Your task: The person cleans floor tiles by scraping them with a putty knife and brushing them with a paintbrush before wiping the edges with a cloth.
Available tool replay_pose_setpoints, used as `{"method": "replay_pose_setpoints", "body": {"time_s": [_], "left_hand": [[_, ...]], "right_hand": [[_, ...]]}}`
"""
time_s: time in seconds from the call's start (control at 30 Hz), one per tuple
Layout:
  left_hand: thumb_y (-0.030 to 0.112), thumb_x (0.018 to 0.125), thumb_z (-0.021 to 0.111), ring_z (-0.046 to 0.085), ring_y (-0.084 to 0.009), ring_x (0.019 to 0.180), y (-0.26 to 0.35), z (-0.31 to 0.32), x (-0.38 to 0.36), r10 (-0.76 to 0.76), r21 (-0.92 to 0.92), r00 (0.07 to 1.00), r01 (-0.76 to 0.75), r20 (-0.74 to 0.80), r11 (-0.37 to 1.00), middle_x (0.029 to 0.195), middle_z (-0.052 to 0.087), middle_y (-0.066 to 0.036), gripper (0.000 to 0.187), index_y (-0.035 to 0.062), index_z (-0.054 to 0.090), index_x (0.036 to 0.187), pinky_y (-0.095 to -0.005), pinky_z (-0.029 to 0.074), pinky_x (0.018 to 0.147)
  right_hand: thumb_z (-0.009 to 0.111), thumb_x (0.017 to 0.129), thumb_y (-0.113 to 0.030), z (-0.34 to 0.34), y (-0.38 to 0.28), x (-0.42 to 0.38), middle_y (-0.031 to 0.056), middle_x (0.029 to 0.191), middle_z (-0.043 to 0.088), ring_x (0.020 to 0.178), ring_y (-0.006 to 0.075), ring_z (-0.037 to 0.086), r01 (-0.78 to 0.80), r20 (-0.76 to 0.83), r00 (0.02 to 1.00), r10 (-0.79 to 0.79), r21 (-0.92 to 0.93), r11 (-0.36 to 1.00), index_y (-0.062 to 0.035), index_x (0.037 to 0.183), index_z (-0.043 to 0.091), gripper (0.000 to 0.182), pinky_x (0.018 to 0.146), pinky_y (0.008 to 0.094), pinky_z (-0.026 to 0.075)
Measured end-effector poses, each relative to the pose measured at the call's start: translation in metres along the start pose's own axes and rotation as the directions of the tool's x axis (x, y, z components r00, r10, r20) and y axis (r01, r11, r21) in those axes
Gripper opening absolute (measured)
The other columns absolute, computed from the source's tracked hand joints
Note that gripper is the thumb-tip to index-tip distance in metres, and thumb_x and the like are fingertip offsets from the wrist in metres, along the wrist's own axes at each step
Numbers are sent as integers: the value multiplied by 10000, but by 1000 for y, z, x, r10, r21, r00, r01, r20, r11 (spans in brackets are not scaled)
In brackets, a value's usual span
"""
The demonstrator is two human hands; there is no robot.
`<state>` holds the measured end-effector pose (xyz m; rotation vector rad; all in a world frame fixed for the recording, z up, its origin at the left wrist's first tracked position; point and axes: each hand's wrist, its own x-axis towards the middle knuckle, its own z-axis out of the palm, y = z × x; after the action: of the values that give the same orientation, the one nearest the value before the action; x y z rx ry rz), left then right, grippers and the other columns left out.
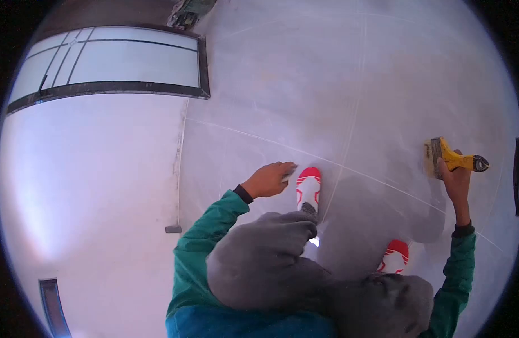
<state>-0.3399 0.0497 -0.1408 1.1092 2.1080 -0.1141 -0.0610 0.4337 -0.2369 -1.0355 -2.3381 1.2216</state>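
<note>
Grey trousers (254, 259): nearest the camera; bent knees at 5 to 6 o'clock.
Floor (282, 84): pale grey tile, 12 to 4 o'clock; thin white joint lines (341, 166) cross toward 3 o'clock of centre.
White wall (79, 197): 9 o'clock; stained along its base.
Frosted-glass door (135, 63): 10 o'clock; dark frame.
Flat paintbrush (452, 158), location: 3 o'clock, in the right hand (457, 179); floor contact cannot be determined.
Paintbrush, handling: expected to be light; handle likely stiff and smooth, bristles (429, 159) likely soft and flexible; breakage unlikely. Grip at the broad shoulder of the handle (465, 163), behind the ferrule (437, 151).
Paintbrush, appearance: yellow handle, black end, dark soiled ferrule, pale bristles aimed at 9 o'clock.
Left hand (266, 181): close to centre, just beside the white-and-red footwear (308, 188); released, fingers loosely extended, no held object visible.
Right hand: grasping the paintbrush, thumb beside the ferrule.
</note>
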Motion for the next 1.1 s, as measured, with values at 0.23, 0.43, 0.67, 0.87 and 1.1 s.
{"method": "replay_pose_setpoints", "body": {"time_s": [0.23, 0.43, 0.67, 0.87, 1.1], "left_hand": [[260, 721, 577, 464, -369, 982, -176, 95, -34, -475, 5, 800, 511, -366, 859, 1122, 441, -181, 506, 147, 401, 1182, -514, 352, 794], [311, 749, 563, 409, -335, 1051, -280, 137, -15, -694, -343, 371, 667, -617, 661, 1153, 410, -164, 520, 125, 388, 1202, -481, 309, 848], [258, 721, 550, 345, -321, 1099, -301, 164, 12, -679, -533, 86, 552, -729, 642, 1163, 410, -152, 559, 79, 369, 1219, -471, 216, 916], [232, 721, 563, 353, -306, 1120, -297, 153, 10, -715, -564, 103, 542, -692, 623, 1160, 433, -148, 545, 72, 383, 1210, -469, 222, 925], [211, 735, 529, 385, -329, 1071, -295, 155, 15, -690, -541, 125, 528, -713, 655, 1131, 447, -156, 505, 31, 387, 1186, -446, 262, 883]], "right_hand": [[553, 825, -183, -44, -51, 49, 50, 903, 516, 816, 108, 499, 137, 84, 987, -140, 39, 990, -31, 979, 473, 231, 692, 250, 437], [628, 771, -94, -76, -193, 114, 155, 1064, 526, 931, 207, 530, 330, 90, 941, -325, -49, 943, 22, 1217, 352, 538, 789, 299, 451], [572, 801, -115, 100, -273, 187, 139, 1106, 520, 919, 195, 559, 306, 150, 951, -270, -328, 894, -27, 1256, 342, 517, 776, 317, 491], [612, 736, -133, 324, -289, 143, 100, 1121, 521, 958, 164, 539, 359, 241, 890, -387, 154, 921, -41, 1218, 408, 531, 798, 285, 461], [598, 667, -129, 551, -335, 43, 138, 1010, 530, 914, 294, 518, 378, 190, 850, -491, 428, 821, -67, 1112, 483, 464, 781, 382, 425]]}}
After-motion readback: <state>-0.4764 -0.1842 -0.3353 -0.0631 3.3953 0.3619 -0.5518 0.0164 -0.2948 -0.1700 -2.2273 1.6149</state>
